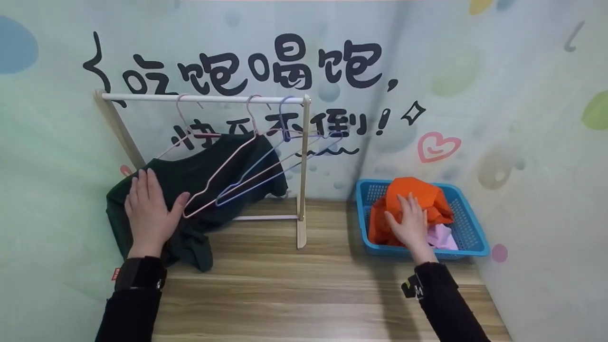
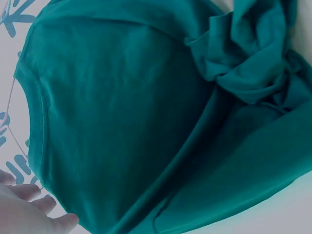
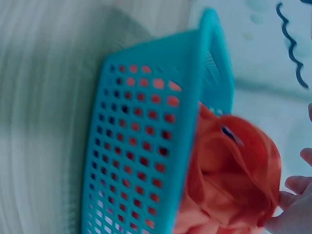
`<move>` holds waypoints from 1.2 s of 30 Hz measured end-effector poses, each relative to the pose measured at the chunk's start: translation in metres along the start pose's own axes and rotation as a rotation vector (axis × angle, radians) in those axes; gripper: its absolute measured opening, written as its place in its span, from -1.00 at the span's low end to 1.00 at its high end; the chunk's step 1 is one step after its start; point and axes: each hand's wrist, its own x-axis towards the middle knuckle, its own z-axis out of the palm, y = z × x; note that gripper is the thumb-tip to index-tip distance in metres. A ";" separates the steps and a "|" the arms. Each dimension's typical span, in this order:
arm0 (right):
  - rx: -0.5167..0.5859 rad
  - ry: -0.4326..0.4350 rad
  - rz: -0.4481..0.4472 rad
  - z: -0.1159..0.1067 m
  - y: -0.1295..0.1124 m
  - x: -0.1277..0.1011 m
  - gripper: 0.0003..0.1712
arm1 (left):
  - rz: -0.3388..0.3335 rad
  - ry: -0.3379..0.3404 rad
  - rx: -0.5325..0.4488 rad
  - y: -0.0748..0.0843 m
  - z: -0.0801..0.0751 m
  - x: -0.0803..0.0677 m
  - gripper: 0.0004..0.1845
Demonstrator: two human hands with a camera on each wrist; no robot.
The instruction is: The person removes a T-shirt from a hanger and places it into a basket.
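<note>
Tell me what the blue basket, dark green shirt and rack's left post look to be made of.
Blue basket: most likely moulded plastic, smooth, with a regular grid of square holes.
Dark green shirt: soft matte fabric, creasing into loose folds; exact fibre unclear.
Rack's left post: apparently wood, matte and pale tan, though no grain shows clearly.

A blue basket (image 3: 191, 112), its wall pierced by rows of square holes, is seen with a bunched orange cloth (image 3: 229, 175) held inside it and bulged past the rim. A small dark patch is shown among the cloth's folds. At the far right, the right hand (image 3: 295, 210) is partly cut off, its lowest fingertip set against the cloth's edge. A striped surface (image 3: 44, 122) is blurred at the left; on the pale wall (image 3: 263, 53) beyond, a dark wavy line (image 3: 291, 46) is printed.
</note>
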 end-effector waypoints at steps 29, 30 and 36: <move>-0.050 0.017 -0.342 0.068 -0.050 -0.045 -0.16 | -0.021 -0.140 0.048 0.013 -0.016 0.066 -0.05; -0.050 0.014 -0.351 0.071 -0.052 -0.046 -0.16 | -0.017 -0.138 0.042 0.014 -0.016 0.065 -0.06; -0.078 -0.008 -0.411 0.085 -0.059 -0.054 -0.17 | 0.011 -0.127 0.014 0.022 -0.017 0.067 -0.14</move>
